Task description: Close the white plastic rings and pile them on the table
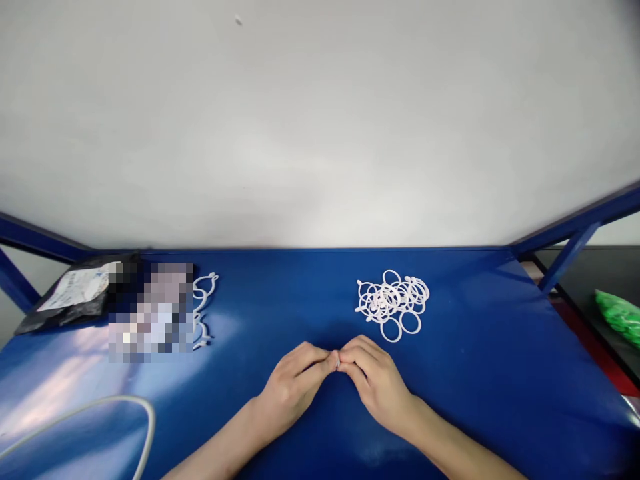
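Note:
My left hand (295,387) and my right hand (373,380) rest on the blue table (480,373), fingertips meeting at the middle. Both are closed in a pinch around a small white piece (339,363), mostly hidden by the fingers. Just beyond my right hand lies a pile of several white plastic rings (393,301). A smaller group of white rings (203,307) lies to the far left of my left hand.
A black bag with a white label (75,293) lies at the back left, next to a blurred patch. A white cable (125,413) curves across the near left corner. Blue frame bars stand at both sides; green material (620,313) lies off the right edge.

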Tool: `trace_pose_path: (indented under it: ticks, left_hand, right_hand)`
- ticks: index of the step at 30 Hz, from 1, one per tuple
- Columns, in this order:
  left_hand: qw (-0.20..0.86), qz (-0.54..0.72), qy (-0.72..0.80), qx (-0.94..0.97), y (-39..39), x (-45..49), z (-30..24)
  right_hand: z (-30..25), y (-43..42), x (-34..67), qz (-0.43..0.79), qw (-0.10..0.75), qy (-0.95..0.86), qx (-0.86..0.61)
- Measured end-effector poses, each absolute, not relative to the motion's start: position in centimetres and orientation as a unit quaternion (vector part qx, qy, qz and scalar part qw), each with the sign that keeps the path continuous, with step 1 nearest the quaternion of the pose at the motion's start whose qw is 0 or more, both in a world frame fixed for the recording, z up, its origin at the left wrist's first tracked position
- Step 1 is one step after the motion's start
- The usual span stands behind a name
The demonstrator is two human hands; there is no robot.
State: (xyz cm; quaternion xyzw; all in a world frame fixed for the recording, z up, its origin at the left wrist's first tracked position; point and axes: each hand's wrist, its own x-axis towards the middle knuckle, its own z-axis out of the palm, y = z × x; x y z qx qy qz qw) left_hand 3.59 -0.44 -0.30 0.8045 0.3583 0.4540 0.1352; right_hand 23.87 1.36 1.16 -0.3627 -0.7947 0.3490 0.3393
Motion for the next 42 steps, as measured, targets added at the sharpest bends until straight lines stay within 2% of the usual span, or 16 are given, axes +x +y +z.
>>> trace_pose_path:
  ticks: [5,12,15,18,20,23,26,32,36,39,42]
  left_hand:
    - [0.125,0.415,0.333,0.837,-0.6,3.2,0.5]
    - [0.082,0.386,0.357,0.847,0.8,2.6,0.8]
    - [-0.013,0.329,0.478,0.814,2.6,0.0,0.6]
    - [-0.122,0.245,0.676,0.684,3.8,-3.8,0.5]
    - [-0.157,0.164,0.756,0.613,4.1,-6.0,0.5]
    - [-0.178,0.08,0.789,0.582,3.9,-7.8,0.4]
    - [-0.188,0.06,0.781,0.593,3.7,-8.1,0.1]
    - [-0.147,0.119,0.724,0.663,4.2,-6.8,-0.2]
    - [-0.099,0.221,0.621,0.745,3.4,-3.3,0.1]
    - [0.04,0.329,0.502,0.799,1.6,0.5,0.7]
    - [0.194,0.369,0.441,0.795,-0.1,3.2,1.1]
  right_hand:
    - [1.6,1.1,24.1,0.32,0.313,-0.824,-0.346]
    - [1.5,1.8,23.9,0.313,0.327,-0.813,-0.365]
    - [1.8,2.9,24.7,0.254,0.363,-0.812,-0.38]
    - [2.2,4.4,26.4,0.127,0.406,-0.798,-0.426]
    - [2.3,5.4,27.4,0.06,0.413,-0.785,-0.457]
    - [2.0,6.3,28.3,0.006,0.411,-0.778,-0.475]
    - [1.5,6.6,28.3,0.0,0.388,-0.786,-0.482]
    - [1.9,5.9,27.6,-0.003,0.399,-0.79,-0.465]
    - [2.4,4.5,26.6,0.019,0.399,-0.82,-0.409]
    - [2.6,3.1,25.3,0.072,0.365,-0.859,-0.351]
    - [2.6,2.2,24.2,0.129,0.314,-0.881,-0.331]
